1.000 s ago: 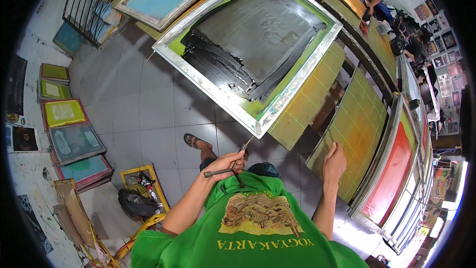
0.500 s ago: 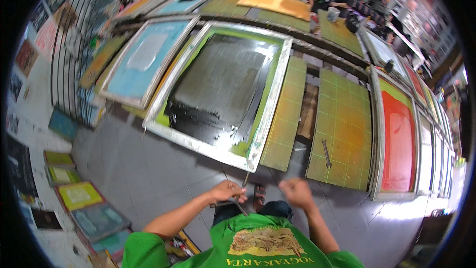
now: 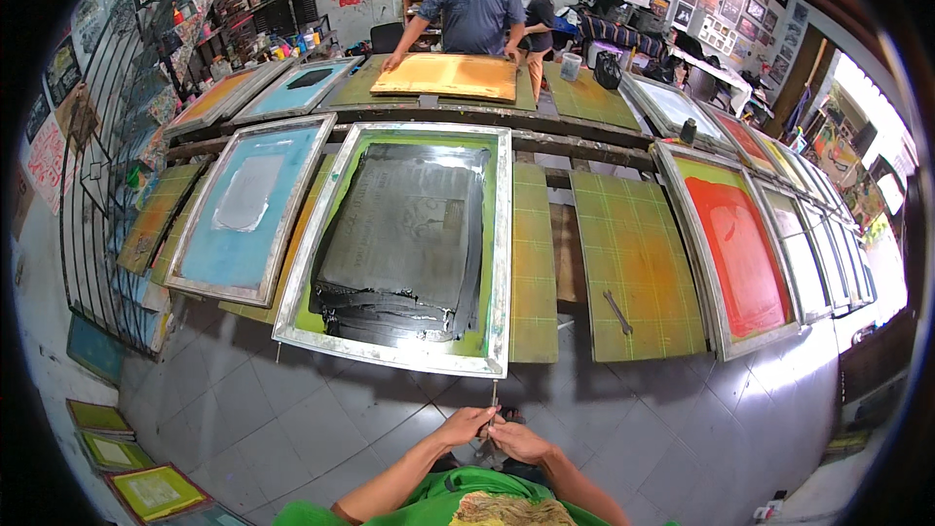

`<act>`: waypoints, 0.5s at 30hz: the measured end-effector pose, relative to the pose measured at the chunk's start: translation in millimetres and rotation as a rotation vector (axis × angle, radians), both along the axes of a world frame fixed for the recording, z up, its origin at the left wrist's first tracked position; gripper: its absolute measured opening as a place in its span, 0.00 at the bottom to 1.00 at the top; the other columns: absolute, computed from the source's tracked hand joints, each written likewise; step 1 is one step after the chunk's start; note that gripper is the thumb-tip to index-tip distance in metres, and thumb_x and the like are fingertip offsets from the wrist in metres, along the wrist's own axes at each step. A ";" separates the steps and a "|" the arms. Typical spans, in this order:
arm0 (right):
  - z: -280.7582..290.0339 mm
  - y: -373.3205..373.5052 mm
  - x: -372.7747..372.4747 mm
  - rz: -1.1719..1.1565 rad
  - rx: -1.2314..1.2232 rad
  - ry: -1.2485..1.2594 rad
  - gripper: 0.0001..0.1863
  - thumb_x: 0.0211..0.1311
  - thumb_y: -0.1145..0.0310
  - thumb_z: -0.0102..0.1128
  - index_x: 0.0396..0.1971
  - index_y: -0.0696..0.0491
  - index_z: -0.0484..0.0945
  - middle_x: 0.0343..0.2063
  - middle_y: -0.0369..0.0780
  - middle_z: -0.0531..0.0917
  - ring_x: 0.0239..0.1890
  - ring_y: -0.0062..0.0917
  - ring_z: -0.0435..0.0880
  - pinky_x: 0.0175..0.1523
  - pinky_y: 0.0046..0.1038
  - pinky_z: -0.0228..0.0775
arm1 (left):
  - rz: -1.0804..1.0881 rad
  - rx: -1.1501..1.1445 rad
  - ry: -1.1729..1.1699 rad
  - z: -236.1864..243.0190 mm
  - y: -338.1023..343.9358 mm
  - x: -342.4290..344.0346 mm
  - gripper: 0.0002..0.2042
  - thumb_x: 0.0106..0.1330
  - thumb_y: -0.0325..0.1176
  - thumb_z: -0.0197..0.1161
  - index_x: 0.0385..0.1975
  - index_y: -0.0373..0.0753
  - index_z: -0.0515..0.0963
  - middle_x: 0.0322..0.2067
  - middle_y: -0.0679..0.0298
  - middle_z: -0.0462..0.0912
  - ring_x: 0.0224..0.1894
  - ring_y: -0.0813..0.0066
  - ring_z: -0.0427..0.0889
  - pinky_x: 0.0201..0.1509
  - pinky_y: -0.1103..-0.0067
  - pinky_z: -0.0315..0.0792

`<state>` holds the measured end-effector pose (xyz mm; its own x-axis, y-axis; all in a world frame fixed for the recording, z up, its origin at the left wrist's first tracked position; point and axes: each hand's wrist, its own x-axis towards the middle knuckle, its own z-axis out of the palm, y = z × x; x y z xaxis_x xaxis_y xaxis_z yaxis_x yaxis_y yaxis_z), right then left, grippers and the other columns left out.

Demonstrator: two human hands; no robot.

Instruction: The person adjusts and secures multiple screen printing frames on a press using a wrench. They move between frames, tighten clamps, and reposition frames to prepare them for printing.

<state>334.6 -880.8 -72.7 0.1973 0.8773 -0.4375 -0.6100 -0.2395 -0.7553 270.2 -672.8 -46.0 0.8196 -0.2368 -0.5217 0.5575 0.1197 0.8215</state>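
The thin metal rod (image 3: 495, 395) is just below the near right corner of the screen-printing frame (image 3: 390, 355). The left hand (image 3: 466, 427) and right hand (image 3: 521, 440), fingers nearly closed, pinch its lower end. An uneven twist could make them slip, or jolt the frame and spread its black ink (image 3: 397, 224).

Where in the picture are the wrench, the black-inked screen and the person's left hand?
Wrench (image 3: 617, 313): head view, middle of its shaft.
Black-inked screen (image 3: 399, 224): head view, inked central area.
Left hand (image 3: 466, 426): head view, middle of the hand.
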 end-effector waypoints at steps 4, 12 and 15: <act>-40.4 -0.7 -16.9 -0.192 0.203 0.205 0.25 0.87 0.58 0.42 0.65 0.63 0.74 0.64 0.38 0.78 0.63 0.19 0.73 0.69 0.28 0.62 | -0.021 0.016 -0.002 1.2 5.2 4.6 0.25 0.86 0.48 0.48 0.55 0.30 0.83 0.61 0.59 0.81 0.55 0.77 0.80 0.60 0.77 0.74; 43.1 3.9 0.4 -0.099 -0.170 -0.251 0.24 0.81 0.55 0.56 0.56 0.62 0.84 0.48 0.38 0.90 0.49 0.21 0.84 0.58 0.26 0.73 | -0.069 0.182 -0.038 -1.6 9.6 12.0 0.23 0.79 0.53 0.59 0.46 0.36 0.88 0.42 0.65 0.88 0.47 0.79 0.81 0.59 0.77 0.73; 50.7 2.6 9.5 -0.046 -0.370 -0.522 0.20 0.75 0.54 0.64 0.45 0.58 0.90 0.35 0.35 0.92 0.38 0.18 0.85 0.48 0.24 0.77 | -0.061 0.314 -0.043 13.8 6.2 18.4 0.24 0.68 0.57 0.71 0.39 0.36 0.89 0.35 0.66 0.89 0.41 0.79 0.82 0.54 0.78 0.74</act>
